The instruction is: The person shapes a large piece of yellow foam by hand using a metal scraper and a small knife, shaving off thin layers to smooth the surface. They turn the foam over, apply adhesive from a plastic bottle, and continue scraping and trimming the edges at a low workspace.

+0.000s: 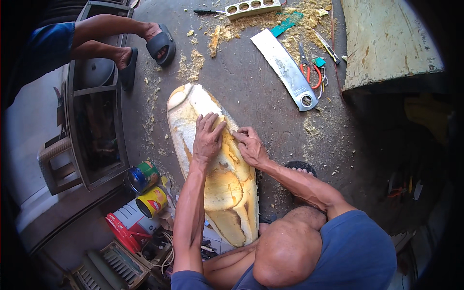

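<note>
A person works a long foam block (pixel 224 181) on a dark floor (pixel 232 72), the pale, yellow-stained piece lying directly beneath both hands and running from beyond the left fingertips back toward the body. The left hand (pixel 208 137) lies palm down on the foam, fingers extended and slightly spread. Just to its right, the right hand (pixel 250 146) bends its fingers at the foam's edge; whether they pinch anything cannot be told.

Ahead and to the right of the right hand rests a metal plate (pixel 285 70), with red-handled scissors (pixel 303 60) just past it and a cutter (pixel 326 46) farther on. Well ahead of both hands sits a socket strip (pixel 252 7) near a green scrap (pixel 287 24). Foam crumbs (pixel 195 67) litter the floor ahead of the left hand. Ahead and left of that hand stand another person's feet (pixel 152 31) in dark sandals (pixel 166 52); nearer the body, to its left, is a yellow can (pixel 152 202) beside a bucket (pixel 133 217).
</note>
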The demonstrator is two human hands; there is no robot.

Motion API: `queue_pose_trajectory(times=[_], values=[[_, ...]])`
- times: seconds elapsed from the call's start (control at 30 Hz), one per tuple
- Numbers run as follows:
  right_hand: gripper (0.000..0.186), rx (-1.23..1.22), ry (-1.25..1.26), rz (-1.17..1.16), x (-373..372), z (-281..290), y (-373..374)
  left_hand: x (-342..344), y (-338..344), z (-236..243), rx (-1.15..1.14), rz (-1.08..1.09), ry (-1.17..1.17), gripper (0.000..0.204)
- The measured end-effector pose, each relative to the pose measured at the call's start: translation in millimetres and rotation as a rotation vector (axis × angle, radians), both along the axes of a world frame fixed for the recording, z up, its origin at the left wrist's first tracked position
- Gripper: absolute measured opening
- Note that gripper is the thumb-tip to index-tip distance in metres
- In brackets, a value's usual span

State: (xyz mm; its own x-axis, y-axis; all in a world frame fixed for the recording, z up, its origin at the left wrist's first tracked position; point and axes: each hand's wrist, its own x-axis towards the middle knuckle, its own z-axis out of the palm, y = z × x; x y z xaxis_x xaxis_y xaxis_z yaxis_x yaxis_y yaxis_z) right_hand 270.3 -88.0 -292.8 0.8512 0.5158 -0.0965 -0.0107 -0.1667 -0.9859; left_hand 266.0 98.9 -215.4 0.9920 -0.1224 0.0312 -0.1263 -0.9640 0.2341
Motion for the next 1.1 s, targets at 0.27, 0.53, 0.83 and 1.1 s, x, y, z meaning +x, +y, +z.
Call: queue_pose_trajectory(times=[0.27, 0.53, 0.83, 1.1], values=[[0.041, -0.037, 0.101, -0.02, 11, -6, -4, 2, -10, -4, 0.01, -0.005, -0.002, 0.041], [0.036, -0.056, 0.113, 0.06, 10, 8, -5, -9, 3, 18, 0.077, -0.019, 0.01, 0.043], [0.043, -0.201, 0.05, 0.091, -14, 9, -99, -190, 48, 119, -0.103, 0.798, -0.002, 0.038], [0.045, -0.146, -0.042, 0.18, -9, 69, -43, -455, 23, -43, -0.305, 1.943, 0.122, 0.101]])
